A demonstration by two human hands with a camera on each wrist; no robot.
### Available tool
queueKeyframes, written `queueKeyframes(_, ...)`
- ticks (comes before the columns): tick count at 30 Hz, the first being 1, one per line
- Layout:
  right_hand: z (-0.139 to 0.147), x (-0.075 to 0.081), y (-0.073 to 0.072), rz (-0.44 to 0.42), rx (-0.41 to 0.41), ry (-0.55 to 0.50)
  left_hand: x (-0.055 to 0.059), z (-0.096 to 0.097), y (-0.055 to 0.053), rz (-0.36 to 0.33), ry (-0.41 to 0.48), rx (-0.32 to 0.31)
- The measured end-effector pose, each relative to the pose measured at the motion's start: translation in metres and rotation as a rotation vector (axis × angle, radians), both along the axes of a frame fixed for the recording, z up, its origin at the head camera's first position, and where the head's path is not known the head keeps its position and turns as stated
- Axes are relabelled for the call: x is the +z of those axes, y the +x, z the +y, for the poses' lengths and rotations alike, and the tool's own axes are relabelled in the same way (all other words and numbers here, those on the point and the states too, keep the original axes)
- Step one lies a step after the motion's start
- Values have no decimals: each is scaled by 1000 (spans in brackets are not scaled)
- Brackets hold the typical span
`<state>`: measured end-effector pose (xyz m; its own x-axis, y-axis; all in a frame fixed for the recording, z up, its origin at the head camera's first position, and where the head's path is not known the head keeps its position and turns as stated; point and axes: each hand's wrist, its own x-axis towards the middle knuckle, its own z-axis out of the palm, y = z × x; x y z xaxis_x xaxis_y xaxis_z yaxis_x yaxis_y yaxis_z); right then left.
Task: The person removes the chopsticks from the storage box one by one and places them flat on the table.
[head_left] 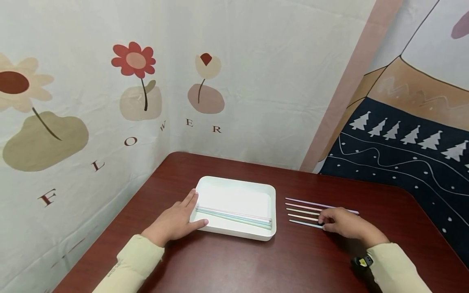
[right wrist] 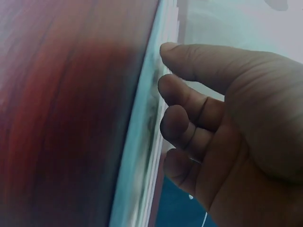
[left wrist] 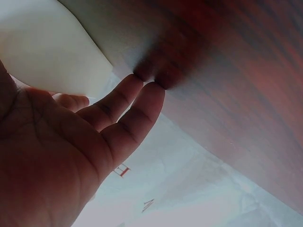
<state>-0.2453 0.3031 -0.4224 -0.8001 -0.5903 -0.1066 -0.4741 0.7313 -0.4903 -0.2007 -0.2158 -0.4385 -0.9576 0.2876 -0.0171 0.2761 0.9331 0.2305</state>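
In the head view my left hand (head_left: 176,219) lies at the left end of a white tray (head_left: 234,234), fingers extended along its outer side and thumb across the front left corner. The left wrist view shows two fingertips down at the dark red tabletop beside the tray wall. Several pastel chopsticks (head_left: 234,217) lie lengthwise in the tray. My right hand (head_left: 342,222) is over the right part of a row of pastel chopsticks on the table, fingers loosely bent. Its fingertips are right at the nearest, blue chopstick (head_left: 304,224), with thumb and fingers apart in the right wrist view.
Behind the blue one lie pink, green and purple chopsticks (head_left: 311,202), spaced apart and roughly parallel. The dark red table (head_left: 234,268) meets a flower-printed cloth (head_left: 256,81) at the back and left. A dark tree-printed cloth (head_left: 395,154) hangs at the right edge.
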Motion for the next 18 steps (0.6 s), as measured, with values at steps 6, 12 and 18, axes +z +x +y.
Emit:
queueKeyframes(6, -12, 10, -4, 71, 16, -33, 1, 1, 1, -2, 5, 6)
queueKeyframes(12, -32, 20, -10, 113, 21, -71, 2, 1, 2, -10, 0, 12)
queueKeyframes(18, -54, 26, -20, 151, 39, -99, 2, 1, 2, -11, 6, 6)
